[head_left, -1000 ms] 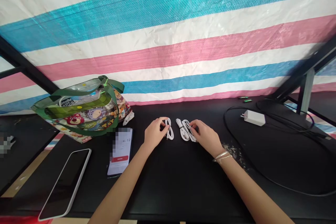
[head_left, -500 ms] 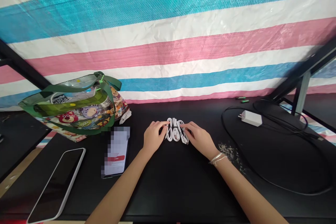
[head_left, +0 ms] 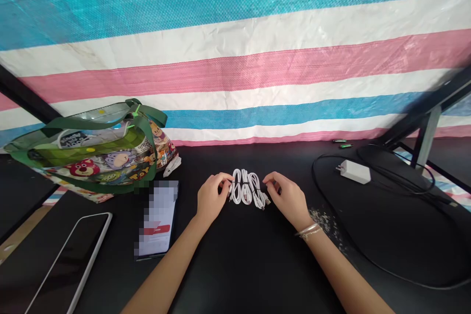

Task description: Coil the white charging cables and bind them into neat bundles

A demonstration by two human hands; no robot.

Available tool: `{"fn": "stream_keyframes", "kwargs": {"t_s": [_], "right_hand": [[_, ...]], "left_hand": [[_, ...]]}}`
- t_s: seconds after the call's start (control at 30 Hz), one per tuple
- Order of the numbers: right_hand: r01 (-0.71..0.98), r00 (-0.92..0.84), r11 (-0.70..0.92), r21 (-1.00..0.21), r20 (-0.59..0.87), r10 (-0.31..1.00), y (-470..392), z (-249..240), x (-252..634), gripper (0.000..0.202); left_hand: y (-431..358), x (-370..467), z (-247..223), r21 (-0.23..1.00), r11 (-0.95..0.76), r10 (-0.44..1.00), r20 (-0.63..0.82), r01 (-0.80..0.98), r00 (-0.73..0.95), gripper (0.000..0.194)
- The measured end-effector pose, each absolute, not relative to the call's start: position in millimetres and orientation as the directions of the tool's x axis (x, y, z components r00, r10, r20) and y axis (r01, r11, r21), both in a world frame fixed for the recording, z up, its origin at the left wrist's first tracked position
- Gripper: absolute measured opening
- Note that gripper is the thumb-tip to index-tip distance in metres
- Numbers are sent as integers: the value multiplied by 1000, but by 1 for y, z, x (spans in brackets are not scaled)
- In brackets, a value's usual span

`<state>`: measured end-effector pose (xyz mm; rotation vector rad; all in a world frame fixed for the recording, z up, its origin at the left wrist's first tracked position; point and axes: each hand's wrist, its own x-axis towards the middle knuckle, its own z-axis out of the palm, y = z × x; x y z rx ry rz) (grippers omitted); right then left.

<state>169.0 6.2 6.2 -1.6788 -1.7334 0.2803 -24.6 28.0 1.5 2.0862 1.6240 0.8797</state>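
Observation:
Three white charging cables [head_left: 246,189], each coiled and bound with a dark tie, lie side by side on the black table. My left hand [head_left: 212,195] rests at the left coil, its index fingertip and thumb at the coil's outer edge with a gap between them. It does not appear to grip the coil. To the right of the bundles, my right hand [head_left: 287,196] is bent over the table, thumb and index finger a little apart and nothing between them. A small gap separates it from the right coil, whose plug end points toward it.
A cartoon-print bag [head_left: 110,157] stands at the left. Closer to me lie a lit phone [head_left: 162,216] and a white-edged dark phone [head_left: 69,260]. On the right are a white charger [head_left: 355,171], a looped black cable [head_left: 344,233] and small pale crumbs [head_left: 326,221]. Striped sheeting [head_left: 235,73] hangs behind.
My right hand has come off the right coil and moved slightly to the right. My left hand stays by the left coil. The view has shifted a little.

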Motion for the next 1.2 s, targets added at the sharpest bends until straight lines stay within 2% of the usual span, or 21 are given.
{"fn": "stream_keyframes", "kwargs": {"t_s": [0.43,0.77,1.2], "right_hand": [[790,38,161,-592,308,951,6,9,167,14],[798,11,165,-580,288,957,4,7,166,17],[791,44,147,-593,296,954,3,10,164,10]], "left_hand": [[30,-26,-1,632,-263,961,235,729,144,15],[27,-26,0,647,-255,966,210,719,154,19],[26,-28,0,657,-231,972,183,718,145,20]]}}
